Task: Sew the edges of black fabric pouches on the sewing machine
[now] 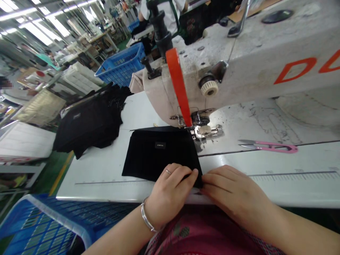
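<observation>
A black fabric piece [162,159] with a small label [160,145] lies on the white sewing table [98,193]. Its far right corner reaches the presser foot of the sewing machine [239,63]. My left hand [171,187], wearing a ring and a silver bracelet, pinches the fabric close to its near right corner. Right beside it, my right hand [231,191] grips that same corner between thumb and fingers. The fingertips of both hands nearly meet, and they cover part of the corner.
Pink thread snips [276,147] lie right of the needle area. A stack of black fabric pieces [90,118] sits on the table's left end. One blue basket [50,219] stands below at left, another blue basket [122,65] behind. A person [170,14] is beyond the machine.
</observation>
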### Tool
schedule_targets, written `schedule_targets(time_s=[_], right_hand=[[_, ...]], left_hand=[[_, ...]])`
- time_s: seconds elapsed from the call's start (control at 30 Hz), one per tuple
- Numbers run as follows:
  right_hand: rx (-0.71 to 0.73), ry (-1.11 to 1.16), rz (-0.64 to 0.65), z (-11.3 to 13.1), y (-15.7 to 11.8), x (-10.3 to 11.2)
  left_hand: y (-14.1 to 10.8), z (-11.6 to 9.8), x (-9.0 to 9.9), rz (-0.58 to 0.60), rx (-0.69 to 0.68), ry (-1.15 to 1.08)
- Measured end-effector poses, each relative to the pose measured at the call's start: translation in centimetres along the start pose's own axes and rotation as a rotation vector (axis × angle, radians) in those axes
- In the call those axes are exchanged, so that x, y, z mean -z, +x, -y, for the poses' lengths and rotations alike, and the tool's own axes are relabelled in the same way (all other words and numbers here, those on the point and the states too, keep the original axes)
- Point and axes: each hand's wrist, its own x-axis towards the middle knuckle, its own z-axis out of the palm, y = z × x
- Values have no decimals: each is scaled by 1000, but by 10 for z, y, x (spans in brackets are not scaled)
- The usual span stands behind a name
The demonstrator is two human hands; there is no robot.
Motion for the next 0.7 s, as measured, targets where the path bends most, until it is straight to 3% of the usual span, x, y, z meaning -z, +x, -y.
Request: schedule_targets(time_s=[0.13,0.3,0.4,0.53,0.6,0.7], right_hand=[[-47,13,16,4,-3,-1],[-26,1,-7,5,-5,0],[-12,-3,-30,6,-4,1],[-18,9,-34,6,-2,1],[-27,13,-17,7,-1,0],[-29,17,7,7,-1,-1]], left_hand=[[3,-3,6,-161,6,-18],[1,-4,-7,11,-35,31],[-4,-1,-13,51,-14,33],[-3,5,1,66,-39,-2],[3,7,15,5,-6,-49],[13,6,30,-196,56,-59]])
